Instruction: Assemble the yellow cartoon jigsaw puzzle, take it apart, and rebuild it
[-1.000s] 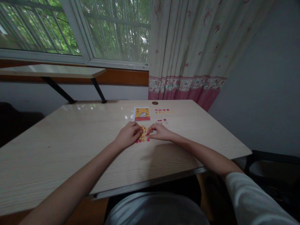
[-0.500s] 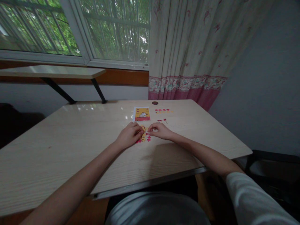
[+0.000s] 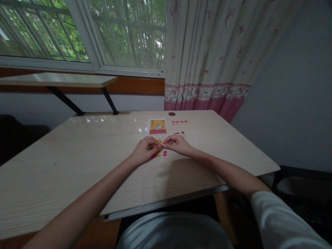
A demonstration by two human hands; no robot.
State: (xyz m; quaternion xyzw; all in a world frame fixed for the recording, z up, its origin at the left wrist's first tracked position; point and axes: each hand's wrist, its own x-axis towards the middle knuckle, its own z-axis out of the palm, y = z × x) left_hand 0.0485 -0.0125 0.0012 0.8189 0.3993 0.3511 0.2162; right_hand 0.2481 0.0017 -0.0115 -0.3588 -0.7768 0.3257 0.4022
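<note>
The fingertips of my left hand (image 3: pixel 145 149) and my right hand (image 3: pixel 178 144) meet over the middle of the table. Between them is a small red puzzle piece (image 3: pixel 162 146), pinched by both hands. Under and beside my left fingers lies a partly joined yellow and red jigsaw puzzle (image 3: pixel 159 153), much of it hidden by the hand. A loose red puzzle piece (image 3: pixel 165 153) lies just right of it, below the fingertips. Beyond my left hand is a picture card (image 3: pixel 157 127) showing a white animal on yellow and red.
Several red and yellow puzzle pieces (image 3: pixel 180 121) stand in rows at the back, with a few more (image 3: pixel 179 133) just beyond my right hand. A raised shelf (image 3: pixel 77 80) is on the table's left rear. The curtain (image 3: pixel 204 69) hangs behind the table (image 3: pixel 207 135).
My hands have come together: the left fingertips have moved right to the red piece at my right fingertips. The loose piece and the card stay in place.
</note>
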